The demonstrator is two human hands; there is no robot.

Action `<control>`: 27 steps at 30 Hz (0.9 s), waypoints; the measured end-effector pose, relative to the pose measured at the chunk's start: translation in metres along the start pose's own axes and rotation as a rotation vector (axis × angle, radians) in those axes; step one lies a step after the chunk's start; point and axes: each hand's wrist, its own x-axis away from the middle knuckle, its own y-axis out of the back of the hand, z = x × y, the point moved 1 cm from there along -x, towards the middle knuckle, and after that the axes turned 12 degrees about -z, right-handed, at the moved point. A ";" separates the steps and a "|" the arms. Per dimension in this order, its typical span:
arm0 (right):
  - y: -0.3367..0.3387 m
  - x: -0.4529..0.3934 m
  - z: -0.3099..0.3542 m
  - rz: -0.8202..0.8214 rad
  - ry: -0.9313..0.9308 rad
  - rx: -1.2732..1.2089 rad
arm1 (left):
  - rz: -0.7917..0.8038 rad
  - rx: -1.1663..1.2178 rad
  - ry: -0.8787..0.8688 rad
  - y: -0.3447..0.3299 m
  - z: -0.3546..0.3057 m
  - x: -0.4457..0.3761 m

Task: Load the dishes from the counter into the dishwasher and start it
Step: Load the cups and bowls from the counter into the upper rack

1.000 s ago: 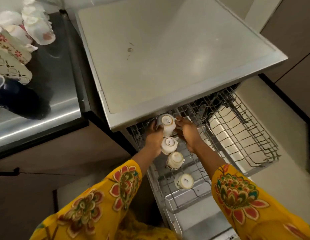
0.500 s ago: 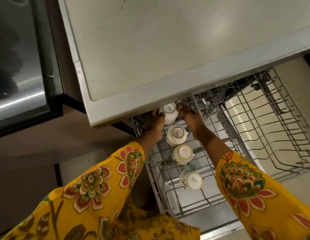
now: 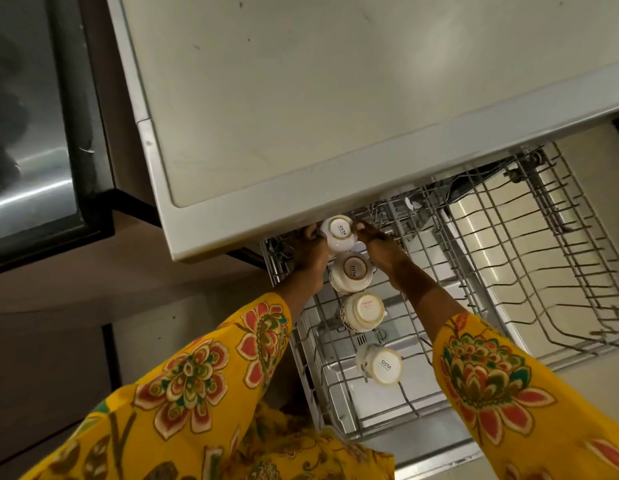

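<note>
**Four cups lined up in dishwasher rack**

The left hand (image 3: 309, 252) and right hand (image 3: 382, 245) clasp the farthest cup (image 3: 338, 233) from either side, at the rear of the wire rack (image 3: 508, 271). Three more upturned cups (image 3: 352, 271) stand in a row nearer, under the dishwasher top (image 3: 335, 98). Both sleeves (image 3: 204, 368) are yellow floral.

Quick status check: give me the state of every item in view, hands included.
Rack: pulled out, right side bare.
Farthest cup: upside down, held by both hands.
Three nearer cups: upside down, in a row, untouched.
Left hand: grip on farthest cup.
Right hand: grip on farthest cup.
</note>
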 end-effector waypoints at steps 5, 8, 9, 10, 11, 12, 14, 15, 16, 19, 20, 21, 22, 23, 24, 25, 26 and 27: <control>0.006 0.019 0.007 -0.202 0.086 -0.071 | 0.013 0.096 0.019 0.018 -0.015 0.023; 0.007 0.043 0.011 -0.269 0.111 -0.217 | 0.010 0.147 -0.012 0.036 -0.019 0.039; 0.004 0.052 0.011 -0.264 0.119 -0.229 | 0.011 0.158 -0.013 0.043 -0.020 0.046; 0.001 0.061 0.013 -0.257 0.126 -0.229 | 0.017 0.172 -0.020 0.049 -0.021 0.052; -0.003 0.071 0.014 -0.245 0.130 -0.227 | 0.022 0.191 -0.025 0.056 -0.021 0.059; -0.007 0.081 0.016 -0.225 0.135 -0.221 | 0.022 0.214 -0.025 0.063 -0.022 0.065; -0.015 0.102 0.019 -0.170 0.149 -0.216 | 0.014 0.248 -0.025 0.080 -0.020 0.077; -0.020 0.113 0.020 -0.134 0.156 -0.221 | 0.012 0.266 -0.032 0.089 -0.021 0.085; -0.025 0.125 0.022 -0.092 0.160 -0.231 | 0.013 0.289 -0.048 0.098 -0.020 0.090; -0.045 0.158 0.027 -0.001 0.234 -0.186 | 0.018 0.335 -0.103 0.131 -0.020 0.108; -0.052 0.168 0.030 0.018 0.259 -0.173 | 0.018 0.361 -0.121 0.143 -0.022 0.114; -0.059 0.177 0.033 0.038 0.287 -0.161 | 0.015 0.391 -0.141 0.154 -0.024 0.119; -0.067 0.186 0.036 0.062 0.319 -0.150 | 0.006 0.415 -0.164 0.166 -0.026 0.123; -0.073 0.196 0.041 0.100 0.348 -0.151 | 0.001 0.419 -0.191 0.178 -0.028 0.127; -0.079 0.206 0.046 0.143 0.376 -0.161 | -0.009 0.421 -0.217 0.190 -0.031 0.131; -0.085 0.217 0.052 0.187 0.400 -0.166 | -0.022 0.438 -0.238 0.201 -0.033 0.135; -0.090 0.228 0.059 0.231 0.423 -0.167 | -0.029 0.459 -0.255 0.212 -0.033 0.137; -0.095 0.240 0.067 0.267 0.444 -0.161 | -0.038 0.486 -0.278 0.222 -0.036 0.140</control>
